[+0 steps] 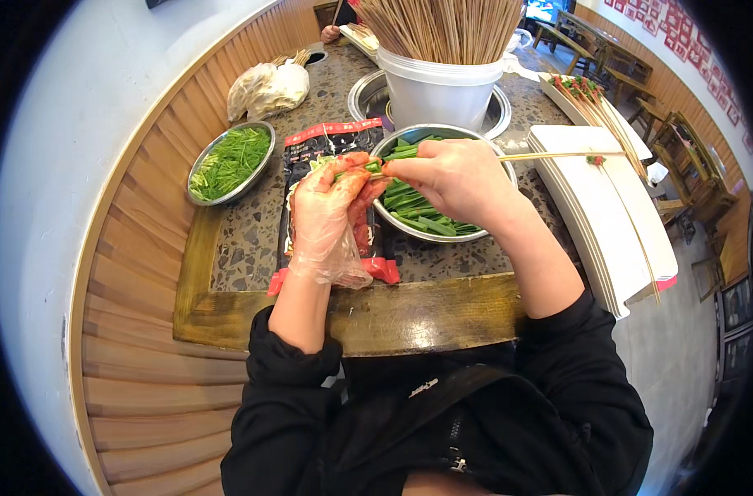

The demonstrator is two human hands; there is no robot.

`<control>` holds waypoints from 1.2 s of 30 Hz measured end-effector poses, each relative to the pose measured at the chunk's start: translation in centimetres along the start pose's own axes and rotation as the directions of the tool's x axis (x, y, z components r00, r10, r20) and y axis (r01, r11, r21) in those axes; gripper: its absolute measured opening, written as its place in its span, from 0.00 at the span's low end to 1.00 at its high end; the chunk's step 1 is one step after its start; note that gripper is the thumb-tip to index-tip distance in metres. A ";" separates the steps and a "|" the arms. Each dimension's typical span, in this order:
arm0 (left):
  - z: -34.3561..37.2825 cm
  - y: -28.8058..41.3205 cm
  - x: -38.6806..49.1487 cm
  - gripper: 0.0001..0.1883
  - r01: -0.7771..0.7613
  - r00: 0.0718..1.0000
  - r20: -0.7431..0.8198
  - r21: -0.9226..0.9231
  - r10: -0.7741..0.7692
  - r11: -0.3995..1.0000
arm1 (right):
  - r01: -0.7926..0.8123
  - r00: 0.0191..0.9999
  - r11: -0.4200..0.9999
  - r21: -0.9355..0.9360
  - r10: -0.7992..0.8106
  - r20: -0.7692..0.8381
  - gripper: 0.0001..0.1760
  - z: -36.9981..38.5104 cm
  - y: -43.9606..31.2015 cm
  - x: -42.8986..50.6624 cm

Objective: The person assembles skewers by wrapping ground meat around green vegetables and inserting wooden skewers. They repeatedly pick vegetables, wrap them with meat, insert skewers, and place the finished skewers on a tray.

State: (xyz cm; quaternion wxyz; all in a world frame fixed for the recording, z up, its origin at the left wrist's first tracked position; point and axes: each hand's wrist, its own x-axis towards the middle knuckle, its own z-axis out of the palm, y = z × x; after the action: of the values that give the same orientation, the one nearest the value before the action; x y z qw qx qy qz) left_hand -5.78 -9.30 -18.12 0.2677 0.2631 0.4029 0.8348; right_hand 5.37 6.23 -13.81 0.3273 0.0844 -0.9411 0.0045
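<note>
A clear plastic glove covers my left hand, whose fingers pinch a piece of green stalk and what looks like red meat. My right hand, bare, grips a bamboo skewer; its tip end meets the left fingers and its long end points right. Under the left hand lies a black and red plastic food package with red sliced meat on it. Below my right hand stands a metal bowl of cut green stalks.
A white bucket of bamboo skewers stands behind. Leafy greens fill a bowl at left, near a plastic bag. Stacked white trays at right carry one skewer; another tray holds several. Another person's hand shows far back.
</note>
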 end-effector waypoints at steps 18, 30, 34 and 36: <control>-1.5 0.2 1.0 0.14 0.004 0.995 -0.090 -0.315 -0.034 0.949 | -0.180 0.980 0.962 0.206 0.194 -0.049 0.10 2.1 -2.0 0.2; -0.8 -0.1 0.8 0.13 -0.025 0.998 -0.068 -0.271 0.007 0.962 | -0.183 0.969 0.944 0.274 0.220 -0.112 0.11 3.3 -1.7 0.3; -0.4 -0.4 0.6 0.13 -0.084 0.985 -0.164 -0.134 0.062 0.987 | -0.168 0.964 0.952 0.254 0.213 -0.160 0.11 3.4 -1.8 0.3; -0.3 -0.5 0.5 0.13 -0.118 0.979 -0.179 -0.087 0.101 0.989 | -0.188 0.962 0.957 0.221 0.225 -0.157 0.11 3.4 -1.9 0.3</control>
State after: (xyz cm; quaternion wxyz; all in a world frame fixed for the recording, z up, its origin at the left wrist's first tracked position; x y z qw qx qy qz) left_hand -6.28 -8.86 -18.57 0.1973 0.1975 0.3683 0.8868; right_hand 3.38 4.09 -16.40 0.3984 0.0175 -0.9058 0.1428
